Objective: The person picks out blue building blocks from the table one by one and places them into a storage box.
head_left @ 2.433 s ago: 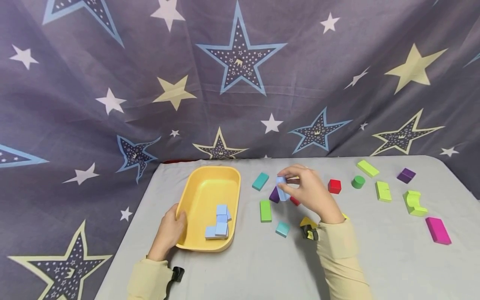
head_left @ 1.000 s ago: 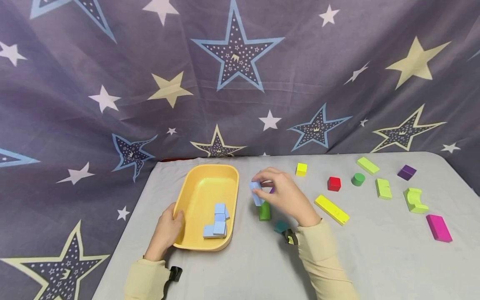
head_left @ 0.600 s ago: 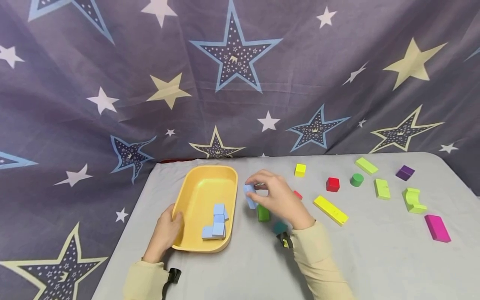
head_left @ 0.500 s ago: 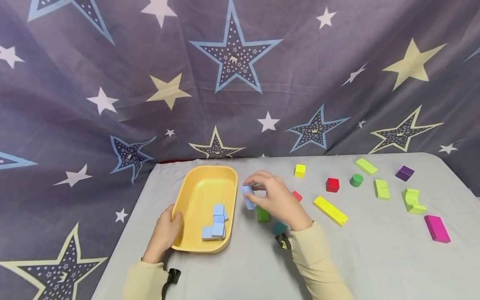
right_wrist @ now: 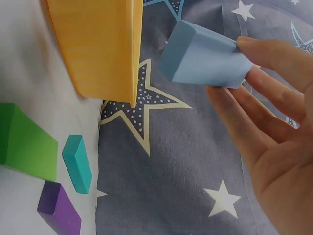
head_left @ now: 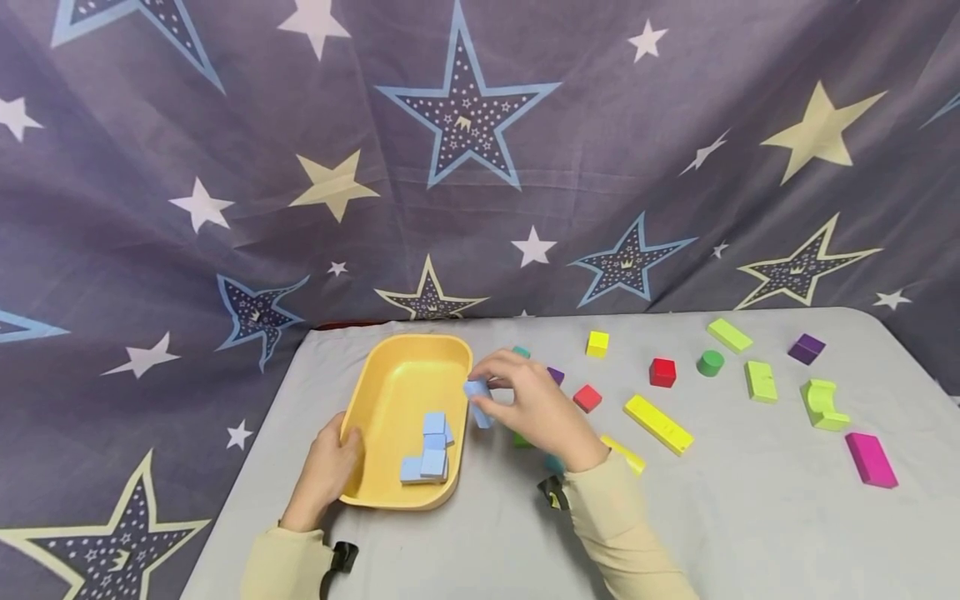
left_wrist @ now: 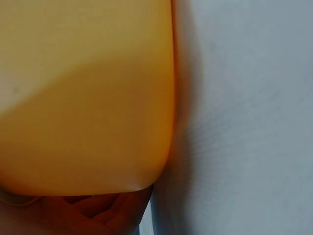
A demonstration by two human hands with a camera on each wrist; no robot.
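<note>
My left hand (head_left: 327, 467) grips the left side of a yellow plastic tray (head_left: 397, 379), thumb over the rim. In the left wrist view the tray's wall (left_wrist: 98, 127) fills much of the frame, with curled fingers partly hidden behind it. Several light blue blocks (head_left: 433, 463) lie in the tray's near right part. My right hand (head_left: 534, 408) pinches another light blue block (head_left: 477, 407) between thumb and fingertips, just beside the tray's right rim. The right wrist view shows this block (right_wrist: 205, 58) held tilted, in the air close to the tray.
Near my right hand lie a green block (right_wrist: 29, 142), a teal block (right_wrist: 78, 164) and a purple one (right_wrist: 59, 208). Rightward are a red block (head_left: 587, 398), a long yellow block (head_left: 658, 423), a green cylinder (head_left: 710, 363), a lime arch (head_left: 823, 406) and a magenta block (head_left: 872, 460).
My right hand has carried the light blue block leftward, from among the loose blocks to the tray's right rim. My left hand keeps its grip on the tray.
</note>
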